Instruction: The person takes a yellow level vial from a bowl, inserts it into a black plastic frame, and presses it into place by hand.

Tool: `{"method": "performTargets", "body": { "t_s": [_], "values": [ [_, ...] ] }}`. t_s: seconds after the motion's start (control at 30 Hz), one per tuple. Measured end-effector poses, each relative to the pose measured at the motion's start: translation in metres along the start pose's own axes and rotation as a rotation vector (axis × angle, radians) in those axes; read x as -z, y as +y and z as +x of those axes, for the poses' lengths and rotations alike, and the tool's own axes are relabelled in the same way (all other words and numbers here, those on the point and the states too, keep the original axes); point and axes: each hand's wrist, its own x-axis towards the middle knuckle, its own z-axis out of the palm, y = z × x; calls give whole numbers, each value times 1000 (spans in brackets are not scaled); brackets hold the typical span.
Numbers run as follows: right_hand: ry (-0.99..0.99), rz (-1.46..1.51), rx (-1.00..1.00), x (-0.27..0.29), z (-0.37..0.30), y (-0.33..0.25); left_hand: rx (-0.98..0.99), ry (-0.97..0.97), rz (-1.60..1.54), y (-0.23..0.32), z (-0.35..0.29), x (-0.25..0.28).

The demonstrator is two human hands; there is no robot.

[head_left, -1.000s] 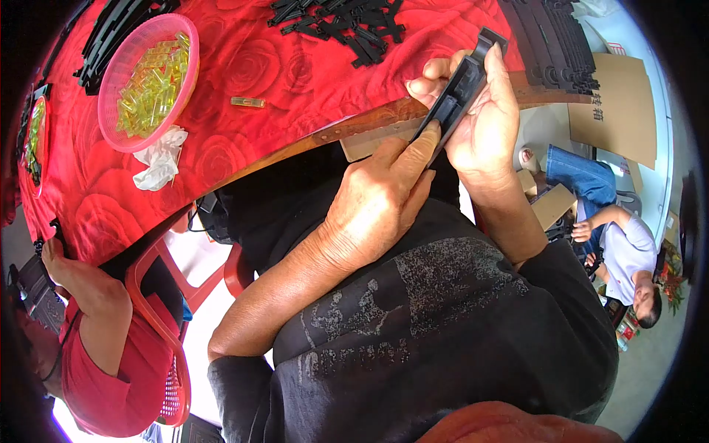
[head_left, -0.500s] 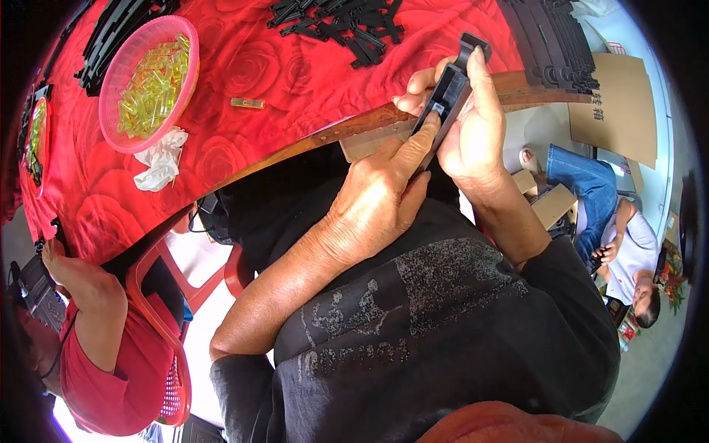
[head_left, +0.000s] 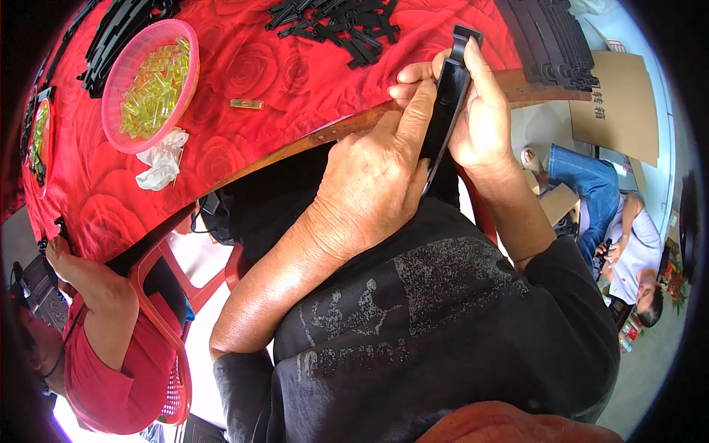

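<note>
A long black plastic part [head_left: 446, 103] with a hooked upper end is tilted up in front of me, just off the table's edge. My right hand [head_left: 481, 118] is closed around it, thumb along its right side and fingertips showing behind its left side. My left hand [head_left: 373, 173] grips it lower down, its index finger pressed along the left edge and its thumb by the lower end. The part's far side and some fingers are hidden.
A pink basket [head_left: 111, 122] of yellow-green vials stands on the red tablecloth [head_left: 244, 63], near crumpled white tissue [head_left: 162, 159] and a loose vial [head_left: 247, 104]. Black pieces [head_left: 354, 29] lie beyond; black strips [head_left: 550, 44] are stacked right. People sit left and right.
The black part has turned in my hands, so its open channel and the small pale piece inside no longer show. My left index finger has moved from the channel to the left edge.
</note>
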Motion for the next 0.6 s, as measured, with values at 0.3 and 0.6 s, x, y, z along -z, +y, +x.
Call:
{"method": "performTargets", "body": {
  "t_s": [0.3, 0.6],
  "values": [
    [-12, -159, 2, -10, 1, 0, -93, 33, 218, 4, 5, -3],
    [-27, -223, 25, -14, 2, 2, -248, 154, 280, 3, 11, 5]
  ]
}}
